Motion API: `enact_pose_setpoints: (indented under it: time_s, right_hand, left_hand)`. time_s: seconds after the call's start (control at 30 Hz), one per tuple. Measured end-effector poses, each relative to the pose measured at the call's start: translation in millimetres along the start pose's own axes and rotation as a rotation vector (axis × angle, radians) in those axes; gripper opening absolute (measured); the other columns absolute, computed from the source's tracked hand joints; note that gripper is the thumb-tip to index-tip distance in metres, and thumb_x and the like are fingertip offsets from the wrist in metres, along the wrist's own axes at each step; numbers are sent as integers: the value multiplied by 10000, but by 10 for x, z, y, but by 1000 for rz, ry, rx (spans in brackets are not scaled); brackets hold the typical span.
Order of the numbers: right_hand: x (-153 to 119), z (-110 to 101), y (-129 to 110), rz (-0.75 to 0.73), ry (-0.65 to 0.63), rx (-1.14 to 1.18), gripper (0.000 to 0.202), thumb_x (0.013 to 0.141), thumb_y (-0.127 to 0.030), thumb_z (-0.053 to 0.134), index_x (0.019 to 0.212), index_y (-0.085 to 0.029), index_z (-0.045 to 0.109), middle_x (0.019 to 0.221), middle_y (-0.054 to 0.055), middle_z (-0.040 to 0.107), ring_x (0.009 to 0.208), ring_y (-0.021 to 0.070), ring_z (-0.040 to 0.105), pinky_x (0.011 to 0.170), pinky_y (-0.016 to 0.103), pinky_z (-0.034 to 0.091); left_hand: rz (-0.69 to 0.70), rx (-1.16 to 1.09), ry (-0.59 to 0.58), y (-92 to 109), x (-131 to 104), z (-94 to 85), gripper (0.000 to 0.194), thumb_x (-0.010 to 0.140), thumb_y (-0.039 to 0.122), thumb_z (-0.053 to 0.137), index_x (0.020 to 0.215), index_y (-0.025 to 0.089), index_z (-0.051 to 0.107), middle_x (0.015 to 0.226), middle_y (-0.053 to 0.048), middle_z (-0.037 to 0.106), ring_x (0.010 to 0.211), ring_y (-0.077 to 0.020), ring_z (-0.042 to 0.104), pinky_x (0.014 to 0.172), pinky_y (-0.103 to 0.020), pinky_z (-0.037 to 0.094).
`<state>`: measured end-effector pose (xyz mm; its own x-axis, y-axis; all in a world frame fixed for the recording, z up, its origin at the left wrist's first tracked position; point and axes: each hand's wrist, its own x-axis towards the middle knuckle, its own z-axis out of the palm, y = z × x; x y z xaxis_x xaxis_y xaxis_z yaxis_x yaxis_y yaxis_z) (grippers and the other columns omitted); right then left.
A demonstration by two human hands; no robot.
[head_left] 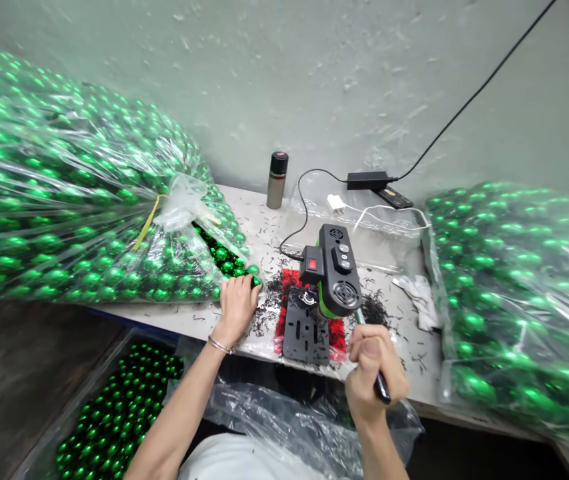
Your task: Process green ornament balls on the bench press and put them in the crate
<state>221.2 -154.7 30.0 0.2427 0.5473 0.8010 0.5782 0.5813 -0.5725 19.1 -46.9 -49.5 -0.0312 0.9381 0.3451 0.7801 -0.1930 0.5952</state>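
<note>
My left hand (237, 303) is at the torn opening of a big clear bag (89, 180) full of shiny green baubles. Its fingers are curled over a green bauble (254, 272) at the edge of the opening; the fingertips are partly hidden. My right hand (377, 363) is wrapped around the black-tipped lever (382, 389) of a small bench press machine (339, 270). Below the machine's black and green head lies its slotted black base plate (305, 333), on a red mat (337, 337). A silvery fitting (308, 297) sits under the head.
Small black scraps (374, 310) litter the white table (257, 223). A spray can (277, 180), a power adapter (368, 180), a phone (394, 197) and a white glove (420, 300) lie behind. Another bauble bag (504, 300) stands right; loose baubles (119, 413) fill a container lower left.
</note>
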Motion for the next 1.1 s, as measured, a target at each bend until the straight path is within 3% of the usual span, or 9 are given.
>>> enact_pose_setpoints:
  time_s: [0.17, 0.3, 0.43, 0.5, 0.6, 0.7, 0.83, 0.97, 1.1]
  right_hand:
    - [-20, -4, 10, -26, -13, 0, 302, 902, -47, 430, 635, -187, 444, 610, -20, 485, 612, 110, 514, 541, 264, 371]
    - [-34, 1, 17, -37, -33, 20, 295, 900, -42, 428, 644, -189, 442, 604, -23, 475, 625, 115, 519, 548, 263, 379]
    - [-47, 9, 27, -22, -13, 21, 297, 898, -38, 430, 644, -191, 438, 608, -23, 468, 631, 114, 512, 554, 264, 378]
    - [-50, 8, 29, -20, -15, 14, 298, 901, -39, 427, 645, -190, 441, 625, -19, 478, 630, 110, 505, 555, 265, 374]
    - [-45, 2, 24, -23, -33, 2, 301, 911, -56, 423, 643, -193, 439, 635, -16, 487, 633, 110, 507, 560, 267, 378]
    - [-37, -4, 18, -19, -43, -5, 304, 919, -73, 423, 643, -199, 437, 625, -19, 483, 642, 116, 522, 569, 268, 390]
    - [-39, -9, 20, -17, -52, -23, 300, 923, -76, 418, 651, -200, 435, 636, -18, 488, 648, 114, 521, 575, 264, 391]
    - [-44, -16, 23, -25, -63, -24, 285, 923, -73, 416, 669, -199, 444, 652, -15, 496, 656, 111, 521, 580, 261, 392]
    - [-45, -19, 21, -32, -67, -18, 282, 915, -56, 413, 676, -203, 440, 639, -18, 486, 659, 115, 526, 581, 261, 401]
  left_hand:
    - [-4, -22, -122, -15, 163, 10, 268, 802, 260, 695, 1051, 161, 698, 960, -151, 711, 976, -338, 605, 950, -478, 383]
    - [-254, -550, -126, 28, 59, -154, 423, 813, 376, 687, 1191, 190, 651, 1069, -100, 711, 949, -264, 653, 898, -405, 472]
    - [-553, -1233, -297, 143, -108, -288, 497, 789, 371, 722, 1235, 176, 625, 1057, -83, 709, 860, -182, 690, 750, -282, 544]
    - [-667, -1379, -341, 216, -184, -270, 445, 754, 303, 759, 1165, 167, 657, 1005, -77, 720, 832, -159, 691, 723, -245, 550]
    - [-740, -1399, -400, 311, -280, -142, 422, 729, 276, 781, 1121, 167, 669, 931, -58, 722, 805, -146, 688, 731, -237, 552]
    - [-623, -1231, -480, 384, -372, 48, 458, 738, 323, 770, 1154, 167, 656, 899, -37, 703, 771, -138, 661, 732, -250, 542]
    - [-256, -833, -492, 467, -487, 250, 408, 774, 354, 710, 1132, 162, 668, 994, -66, 681, 813, -171, 638, 748, -297, 532]
    - [64, -486, -436, 543, -528, 289, 340, 827, 313, 644, 1137, 175, 665, 1158, -112, 624, 945, -220, 642, 846, -360, 533]
    - [220, -311, -477, 595, -489, 247, 337, 882, 286, 602, 1194, 160, 623, 1136, -122, 630, 1008, -249, 633, 907, -396, 518]
